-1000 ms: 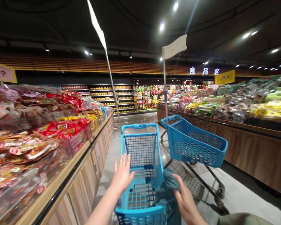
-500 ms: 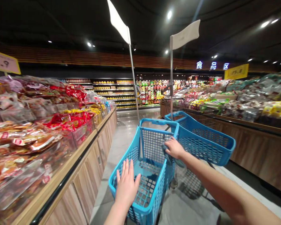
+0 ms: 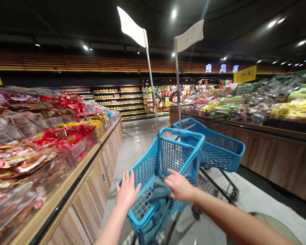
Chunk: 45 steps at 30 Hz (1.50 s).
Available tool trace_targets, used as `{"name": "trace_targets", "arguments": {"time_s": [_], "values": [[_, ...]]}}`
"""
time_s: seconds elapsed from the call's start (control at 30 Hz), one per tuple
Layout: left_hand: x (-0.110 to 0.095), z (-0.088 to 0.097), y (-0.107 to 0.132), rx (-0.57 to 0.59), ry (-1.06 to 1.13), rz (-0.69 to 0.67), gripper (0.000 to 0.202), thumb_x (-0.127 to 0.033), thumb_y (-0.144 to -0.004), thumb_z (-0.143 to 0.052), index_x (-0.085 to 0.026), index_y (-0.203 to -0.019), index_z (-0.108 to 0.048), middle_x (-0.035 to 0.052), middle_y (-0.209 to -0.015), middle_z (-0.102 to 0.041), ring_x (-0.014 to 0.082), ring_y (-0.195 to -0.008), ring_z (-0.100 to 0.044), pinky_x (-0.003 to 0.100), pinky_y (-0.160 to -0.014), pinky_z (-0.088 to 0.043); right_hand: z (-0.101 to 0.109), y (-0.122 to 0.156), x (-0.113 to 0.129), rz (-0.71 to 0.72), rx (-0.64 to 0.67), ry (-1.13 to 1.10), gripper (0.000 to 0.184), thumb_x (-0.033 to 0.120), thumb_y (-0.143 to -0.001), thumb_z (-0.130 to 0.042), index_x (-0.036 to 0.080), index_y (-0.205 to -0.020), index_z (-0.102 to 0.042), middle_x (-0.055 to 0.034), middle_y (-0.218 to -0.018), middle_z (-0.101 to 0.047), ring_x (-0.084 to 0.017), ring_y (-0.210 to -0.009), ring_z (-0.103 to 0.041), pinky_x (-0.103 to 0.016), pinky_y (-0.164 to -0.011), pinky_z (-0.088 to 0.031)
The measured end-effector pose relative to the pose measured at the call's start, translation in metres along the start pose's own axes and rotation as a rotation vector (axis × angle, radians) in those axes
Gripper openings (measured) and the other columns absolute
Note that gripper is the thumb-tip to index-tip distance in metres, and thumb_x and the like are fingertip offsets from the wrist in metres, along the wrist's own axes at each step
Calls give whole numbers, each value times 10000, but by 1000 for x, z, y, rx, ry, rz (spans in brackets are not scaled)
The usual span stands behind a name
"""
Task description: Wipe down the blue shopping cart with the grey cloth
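My right hand [image 3: 181, 187] is closed on a dark teal cloth [image 3: 160, 204], which drapes over the near right rim of a blue plastic shopping cart [image 3: 146, 166] and hangs down outside. Flat and with fingers spread, my left hand [image 3: 127, 192] lies at the cart's left rim; I cannot tell how firmly it touches. The cart's mesh basket shows nothing inside but part of the cloth. A pole with a white flag [image 3: 132, 27] rises at its far end.
Another blue cart [image 3: 221, 153] with its own white flag [image 3: 190, 37] stands close on the right. A wooden counter [image 3: 97, 180] of packaged food runs along the left, another counter [image 3: 270, 146] along the right. Stocked shelves [image 3: 119, 102] line the back. Grey floor [image 3: 135, 136] lies between.
The cloth has been drawn along the right rim towards me by my right hand, across to the near corner. The near cart has turned, its far end swinging right. My left hand has shifted left.
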<state>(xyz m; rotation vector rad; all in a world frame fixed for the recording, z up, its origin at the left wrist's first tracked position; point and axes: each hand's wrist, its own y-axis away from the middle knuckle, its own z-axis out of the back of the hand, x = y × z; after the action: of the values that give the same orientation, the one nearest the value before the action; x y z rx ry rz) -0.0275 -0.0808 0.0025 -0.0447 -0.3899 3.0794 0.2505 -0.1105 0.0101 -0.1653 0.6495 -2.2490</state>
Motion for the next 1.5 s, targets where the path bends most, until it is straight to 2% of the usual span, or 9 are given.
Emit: {"name": "trace_targets", "arguments": {"time_s": [0.17, 0.27, 0.67, 0.77, 0.9, 1.13, 1.2, 1.33, 1.5], "values": [[-2, -1, -3, 26, 17, -5, 723, -478, -923, -350, -91, -1520, -215, 193, -1581, -183, 316, -1459, -203, 579, -1114, -253, 84, 43, -128, -262, -89, 314, 210, 189, -750, -572, 203, -951, -630, -69, -976, -707, -279, -1153, -565, -576, -1159, -92], [-11, 0, -6, 26, 38, -7, 715, -477, -933, -323, -77, -1516, -220, 193, -1577, -202, 317, -1458, -206, 575, -1119, -251, 101, 58, -156, -335, -137, 359, 269, 188, -766, -561, 196, -1023, -638, -101, -1142, -687, -323, -1322, -436, -611, -1150, -77], [-16, -6, -17, 17, 1, -52, 652, -366, -933, -321, -69, -1508, -242, 187, -1574, -225, 294, -1457, -221, 549, -1128, -253, -22, 14, 68, -327, -212, -177, 478, 235, -750, -579, 217, -1227, -563, -98, -1200, -592, -263, -1179, -509, -547, -1167, -175], [-8, -2, -19, 43, 1, -84, 683, -407, -925, -337, -69, -1510, -238, 186, -1576, -220, 290, -1458, -215, 533, -1134, -251, -13, 18, 41, -190, -103, -108, 458, 150, -745, -541, 200, -1199, -569, -87, -1119, -640, -244, -1189, -516, -559, -1184, -56], [0, -1, -22, 65, 10, -87, 705, -441, -923, -326, -73, -1516, -222, 191, -1575, -215, 290, -1462, -199, 527, -1134, -253, 37, 52, -60, -218, -39, 72, 487, 70, -714, -495, 196, -1174, -589, -97, -1222, -639, -249, -1329, -429, -556, -1182, -8], [-7, -11, -29, 52, -34, -60, 737, -499, -909, -347, -101, -1519, -229, 194, -1581, -193, 311, -1466, -175, 543, -1129, -244, 140, 62, -198, -651, -475, 144, 373, 257, -891, -394, 171, -1209, -568, -142, -1231, -630, -278, -1223, -535, -478, -1030, -412], [-9, -13, -32, 44, -32, -61, 730, -491, -910, -346, -104, -1518, -233, 192, -1579, -204, 311, -1464, -183, 541, -1125, -251, 144, 52, -208, -673, -566, 141, 403, 320, -914, -379, 154, -1239, -550, -157, -1273, -598, -282, -1233, -519, -473, -1024, -414], [-11, -15, -35, 20, -26, -58, 719, -482, -912, -340, -103, -1515, -245, 200, -1573, -221, 314, -1459, -206, 543, -1116, -260, 112, 43, -195, -598, -271, 190, 315, 332, -880, -459, 171, -1079, -643, -139, -1224, -628, -311, -1265, -474, -573, -1114, -237], [-7, -16, -36, 33, -32, -60, 728, -482, -901, -363, -101, -1512, -255, 199, -1574, -219, 317, -1459, -205, 545, -1114, -262, 62, 38, -130, -544, -207, 170, 244, 355, -898, -496, 202, -990, -661, -86, -1073, -674, -249, -1088, -568, -519, -1147, -189]]}}
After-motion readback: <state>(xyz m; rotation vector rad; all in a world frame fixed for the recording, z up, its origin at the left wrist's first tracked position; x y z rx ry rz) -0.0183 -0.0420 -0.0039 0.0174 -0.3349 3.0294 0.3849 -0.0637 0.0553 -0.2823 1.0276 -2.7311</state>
